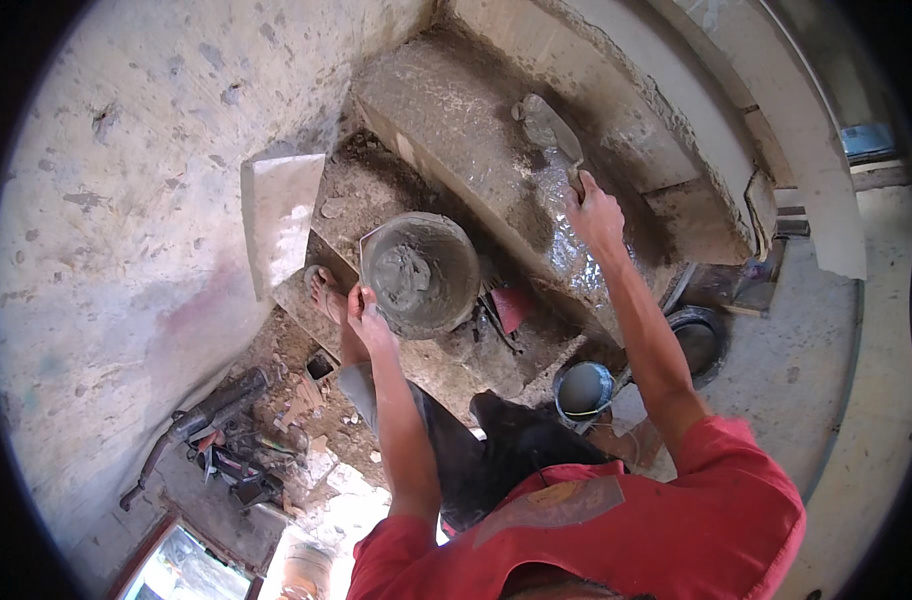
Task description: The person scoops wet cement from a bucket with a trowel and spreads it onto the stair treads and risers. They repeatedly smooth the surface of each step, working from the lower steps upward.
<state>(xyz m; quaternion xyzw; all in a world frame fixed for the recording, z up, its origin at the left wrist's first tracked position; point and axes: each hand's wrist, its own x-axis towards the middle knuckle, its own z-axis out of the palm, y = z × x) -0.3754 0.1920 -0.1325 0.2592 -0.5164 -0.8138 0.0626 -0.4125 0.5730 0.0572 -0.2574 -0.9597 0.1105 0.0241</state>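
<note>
My left hand (369, 318) grips the rim of a bucket (463, 270), its fingers closed over the near left edge. Wet grey mortar (404, 278) lies inside and coats the walls. Stretched out to the right, my right hand (595, 215) is closed around the handle of a trowel (553, 130). Its blade points away from me above the wet concrete step (456, 115), with grey mortar at its tip. Whether the blade touches the surface I cannot tell.
A blue bucket of grey liquid (583, 388) and a black basin (698, 342) stand to the right. A red piece (512, 308) lies beside the mortar bucket. Rubble (298, 400) and a dark pipe (201, 415) lie at lower left, below the stained wall (156, 180).
</note>
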